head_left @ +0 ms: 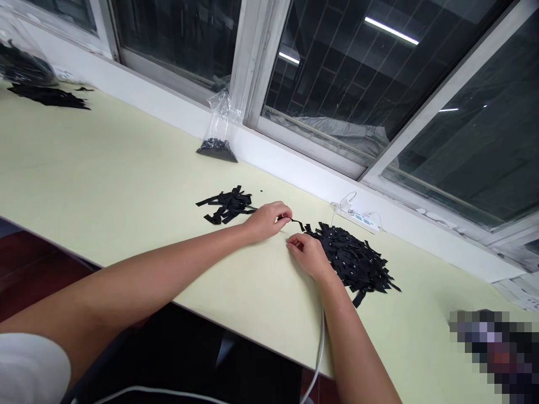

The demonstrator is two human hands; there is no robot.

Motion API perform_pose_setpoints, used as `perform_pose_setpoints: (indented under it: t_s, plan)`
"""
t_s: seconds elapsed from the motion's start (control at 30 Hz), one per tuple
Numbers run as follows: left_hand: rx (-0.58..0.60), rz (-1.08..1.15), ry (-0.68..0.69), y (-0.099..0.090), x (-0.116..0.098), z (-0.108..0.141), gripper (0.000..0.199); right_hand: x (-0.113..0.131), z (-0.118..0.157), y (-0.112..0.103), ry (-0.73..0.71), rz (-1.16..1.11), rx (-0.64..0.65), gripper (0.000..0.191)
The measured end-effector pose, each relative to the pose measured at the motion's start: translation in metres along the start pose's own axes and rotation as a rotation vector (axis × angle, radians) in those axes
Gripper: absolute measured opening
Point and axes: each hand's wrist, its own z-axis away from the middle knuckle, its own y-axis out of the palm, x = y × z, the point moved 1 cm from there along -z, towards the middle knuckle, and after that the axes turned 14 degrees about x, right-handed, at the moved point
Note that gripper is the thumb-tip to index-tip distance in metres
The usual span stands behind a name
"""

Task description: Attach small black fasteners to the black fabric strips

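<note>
My left hand (269, 220) is closed in a pinch above the table, with a short black fabric strip (298, 223) sticking out to the right of its fingers. Just to its right, my right hand (307, 253) has its fingertips pressed together; whatever they may hold is too small to make out. A large heap of black strips (356, 258) with small light specks lies beside and behind my right hand. To the left of my left hand is a smaller, looser pile of black strips (229, 205).
A clear plastic bag (218, 132) of small black pieces stands by the wall. A power strip (357, 217) lies at the wall. One white cable (322, 342) runs over the table's front edge. More black strips (48, 96) and a bag (25, 62) sit far left.
</note>
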Motion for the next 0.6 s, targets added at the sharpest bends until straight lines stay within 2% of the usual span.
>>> perform_pose_setpoints:
  t_s: [0.17, 0.4, 0.6]
  plan:
    - [0.013, 0.002, -0.018, -0.0005, 0.0011, 0.0001, 0.008, 0.0025, 0.0012, -0.0023, 0.011, 0.042, 0.022, 0.016]
    - [0.03, 0.01, -0.019, 0.0003, 0.0004, 0.0012, 0.009, -0.0025, -0.0003, -0.0009, 0.106, 0.105, 0.038, 0.01]
    - [0.033, 0.004, -0.014, 0.0009, 0.0002, 0.0013, 0.009, 0.0003, -0.0013, 0.0017, 0.093, 0.193, 0.032, 0.007]
